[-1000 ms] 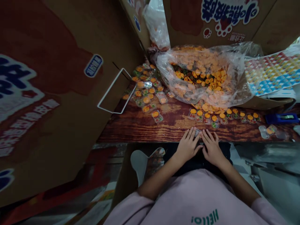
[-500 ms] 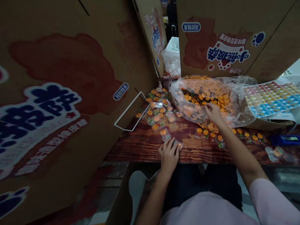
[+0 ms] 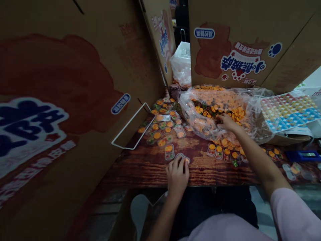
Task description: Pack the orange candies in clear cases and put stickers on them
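On the wooden tabletop, my left hand (image 3: pixel 177 173) has its fingers curled over a small clear plastic pack (image 3: pixel 187 160) with an orange piece in it, holding it against the surface. My right hand (image 3: pixel 226 122) is inside the mouth of a large clear plastic bag (image 3: pixel 187 100). Its fingers are drawn together among small orange pieces (image 3: pixel 238 112), and what they pinch is hidden. Just beyond my left hand lies another filled pack (image 3: pixel 169 152). Several similar packs (image 3: pixel 156 135) are heaped farther back on the left.
A printed cardboard box (image 3: pixel 75 80) walls off the left, and another box (image 3: pixel 230 43) stands behind the bag. At the right are a sticker sheet (image 3: pixel 288 110), a blue device (image 3: pixel 303 155) and clear plastic shells (image 3: pixel 289 171). A white wire frame (image 3: pixel 122 130) leans by the left box.
My right hand has reached slightly deeper into the pile of orange pieces. My left hand stays on the pack. The whole view has shifted a little.
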The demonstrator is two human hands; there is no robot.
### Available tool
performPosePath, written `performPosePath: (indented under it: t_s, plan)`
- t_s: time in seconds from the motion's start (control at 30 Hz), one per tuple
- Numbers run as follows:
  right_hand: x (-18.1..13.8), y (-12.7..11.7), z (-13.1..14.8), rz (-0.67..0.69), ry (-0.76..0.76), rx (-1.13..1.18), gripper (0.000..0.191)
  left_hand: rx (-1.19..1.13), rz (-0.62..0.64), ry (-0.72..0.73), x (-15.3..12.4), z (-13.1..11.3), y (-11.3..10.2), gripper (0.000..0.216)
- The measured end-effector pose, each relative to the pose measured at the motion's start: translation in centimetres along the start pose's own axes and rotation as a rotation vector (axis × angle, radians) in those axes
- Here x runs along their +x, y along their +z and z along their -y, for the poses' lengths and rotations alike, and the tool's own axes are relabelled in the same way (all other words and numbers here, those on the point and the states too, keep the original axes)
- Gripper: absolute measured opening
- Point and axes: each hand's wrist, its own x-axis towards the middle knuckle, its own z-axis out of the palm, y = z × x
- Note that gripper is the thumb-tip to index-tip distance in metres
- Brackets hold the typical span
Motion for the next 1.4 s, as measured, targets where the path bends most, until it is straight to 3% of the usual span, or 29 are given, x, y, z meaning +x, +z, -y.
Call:
performPosePath:
  t_s: [0.17,0.23,0.33,0.4,0.43,0.5,0.57,0.67,0.73,0.83,0.97,1.07,1.2,1.4]
  plan:
    - [-1.6,-0.7,-0.1,-0.062,0.053,0.043,0.018,0.004,-0.007,-0.006,0.2,-0.1,0.2,0.018]
    - [-2.7,-1.8,0.3,-0.108,0.046,0.064,0.015,0.019,-0.014,-0.005,0.2,0.1,0.3,0.018]
    - [-6.3,-3.7,1.5,-0.423,0.014,0.178,0.018,0.033,-0.062,0.014,-0.3,0.3,0.0,0.018]
    - [-10.3,-4.1,2.8,-0.667,-0.007,0.371,0.021,-0.017,-0.13,0.066,-0.8,-0.1,-0.4,0.018]
    - [-12.7,-3.8,3.5,-0.708,-0.003,0.5,0.024,-0.064,-0.146,0.097,-1.0,-0.7,-0.5,0.02]
    - [-17.8,-2.1,5.1,-0.615,0.084,0.792,0.025,-0.171,-0.078,0.15,-0.9,-2.7,-0.4,0.028]
    - [-22.8,0.9,6.5,-0.517,0.175,0.997,0.028,-0.231,0.114,0.165,-0.2,-5.4,0.4,0.042]
    - [-28.8,5.7,7.9,-0.498,0.337,1.18,0.026,-0.202,0.323,0.156,1.8,-8.9,2.6,0.062]
    - [-31.6,7.9,8.0,-0.547,0.413,1.206,0.024,-0.174,0.358,0.156,3.1,-10.1,4.0,0.059]
    - [-34.2,8.9,6.8,-0.609,0.457,1.117,0.027,-0.132,0.336,0.146,4.1,-10.1,4.9,0.045]
    - [-35.1,8.1,5.2,-0.622,0.439,0.991,0.032,-0.132,0.33,0.157,2.8,-7.9,3.8,0.026]
    - [-34.0,7.8,5.5,-0.634,0.354,0.908,0.031,-0.272,0.356,0.186,0.5,-6.3,2.6,0.022]
    - [-30.8,8.7,7.2,-0.684,0.198,0.692,0.032,-0.547,0.445,0.178,-1.9,-6.2,1.7,0.044]
    - [-27.6,10.0,9.4,-0.351,-0.064,0.359,0.041,-0.689,0.514,0.225,-1.2,-7.0,2.0,0.07]
